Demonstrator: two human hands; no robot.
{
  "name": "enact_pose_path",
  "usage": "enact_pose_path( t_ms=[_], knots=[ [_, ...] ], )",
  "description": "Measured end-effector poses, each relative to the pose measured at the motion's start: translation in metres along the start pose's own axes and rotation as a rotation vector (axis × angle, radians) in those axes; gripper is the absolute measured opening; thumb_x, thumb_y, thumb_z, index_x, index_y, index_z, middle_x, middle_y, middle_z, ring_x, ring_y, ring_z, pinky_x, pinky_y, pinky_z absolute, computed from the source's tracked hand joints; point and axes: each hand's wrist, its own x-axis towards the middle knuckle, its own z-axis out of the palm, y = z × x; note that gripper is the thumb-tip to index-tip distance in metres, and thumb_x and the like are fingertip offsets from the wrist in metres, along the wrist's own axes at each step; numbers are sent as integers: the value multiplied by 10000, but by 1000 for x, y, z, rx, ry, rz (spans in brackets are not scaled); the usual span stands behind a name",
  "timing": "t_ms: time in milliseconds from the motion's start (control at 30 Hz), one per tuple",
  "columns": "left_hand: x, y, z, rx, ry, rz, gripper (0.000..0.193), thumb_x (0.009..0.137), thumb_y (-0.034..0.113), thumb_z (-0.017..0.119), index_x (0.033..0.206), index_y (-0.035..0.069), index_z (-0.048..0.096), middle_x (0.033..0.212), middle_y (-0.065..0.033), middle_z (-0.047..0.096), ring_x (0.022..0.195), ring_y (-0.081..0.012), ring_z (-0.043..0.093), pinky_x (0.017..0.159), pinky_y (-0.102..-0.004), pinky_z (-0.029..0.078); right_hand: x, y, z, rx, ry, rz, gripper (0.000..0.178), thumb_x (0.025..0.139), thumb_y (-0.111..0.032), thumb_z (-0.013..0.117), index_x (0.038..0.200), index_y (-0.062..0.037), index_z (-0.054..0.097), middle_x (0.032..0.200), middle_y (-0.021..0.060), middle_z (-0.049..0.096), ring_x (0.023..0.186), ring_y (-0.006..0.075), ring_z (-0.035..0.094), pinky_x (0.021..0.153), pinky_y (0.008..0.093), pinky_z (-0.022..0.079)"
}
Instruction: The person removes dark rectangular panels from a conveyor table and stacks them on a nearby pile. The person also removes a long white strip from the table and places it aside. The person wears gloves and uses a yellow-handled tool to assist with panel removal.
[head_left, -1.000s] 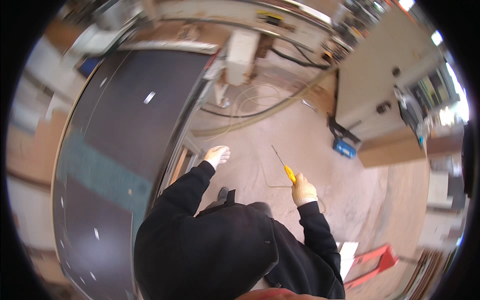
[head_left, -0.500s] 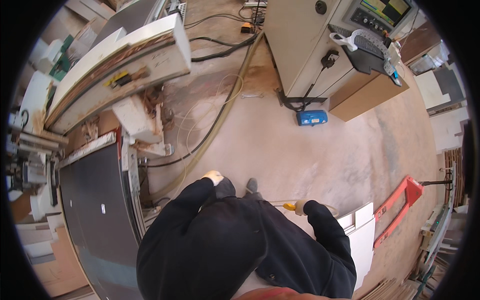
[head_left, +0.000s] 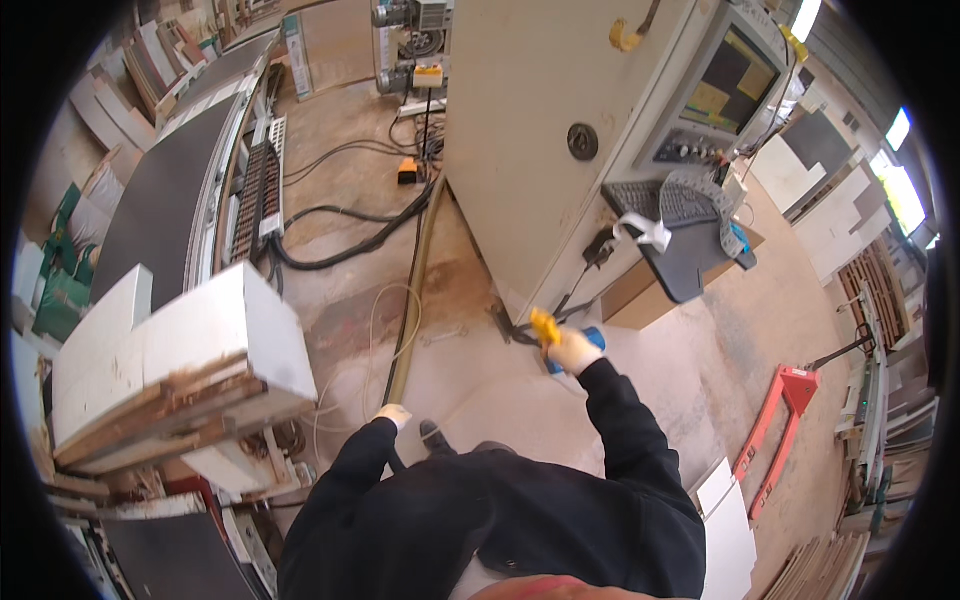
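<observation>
In my right hand (head_left: 573,352), pale-gloved and closed, is a yellow air blow gun (head_left: 545,325), held out in front of the tall beige machine cabinet (head_left: 520,160). A blue case-like object (head_left: 594,338) on the floor is partly hidden behind this hand. My left hand (head_left: 396,414), in a pale glove too, hangs low beside my leg with its fingers curled; whatever is in them, if anything, is hidden. Close to it run a thick olive hose (head_left: 412,330) and a thin clear hose (head_left: 372,325) looped on the floor.
A keyboard shelf (head_left: 675,265) with a white handheld device (head_left: 645,232) juts from the cabinet below a screen (head_left: 728,85). To the left stands a white machine housing (head_left: 270,330) by a dark conveyor (head_left: 165,215). A red pallet jack (head_left: 785,420) and white panels (head_left: 725,510) are at right.
My right hand has risen forward with the yellow air blow gun, toward the cabinet. The view has shifted forward, showing more of the cabinet and conveyor. My left hand stays low.
</observation>
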Motion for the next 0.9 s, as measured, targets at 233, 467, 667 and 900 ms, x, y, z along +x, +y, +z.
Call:
enact_pose_path(
  t_ms=[233, 467, 667, 900],
  knots=[
    [125, 129, -163, 32, 159, 333, 364, 915, 378, 626, 1014, 55, 762, 1015, -217, 738, 1006, -384, 699, 910, -450, 535, 75, -207, -197, 634, 677, -629, 134, 1013, -141, 596, 972, -63, 696, 712, 16, 651, 475, 57, 504, 407, 210, 366],
    [206, 165, -261, 227, 52, 320, 347, 877, 355, 631, 1006, 68, 777, 1027, -211, 740, 988, -389, 704, 913, -480, 532, 173, -252, -358, 549, 1287, -1248, 271, 1005, -222, 605, 1188, -22, 601, 790, 67, 582, 635, 168, 561, 548, 241, 454],
    [245, 105, -334, 36, 226, -35, 347, 871, 363, 643, 1026, 89, 788, 1033, -196, 749, 1005, -371, 708, 916, -465, 542, 269, -231, -370, 506, 1374, -1103, 326, 997, -328, 627, 1089, -15, 635, 791, 140, 623, 640, 221, 610, 524, 304, 476],
    [254, -87, -352, -44, 537, -716, 332, 848, 298, 657, 1064, 82, 788, 1146, -180, 737, 1005, -352, 724, 922, -476, 548, 426, -245, -228, 393, 1125, -1033, 352, 993, -336, 627, 1091, 2, 646, 827, 152, 643, 681, 239, 627, 567, 326, 495]
  ],
)
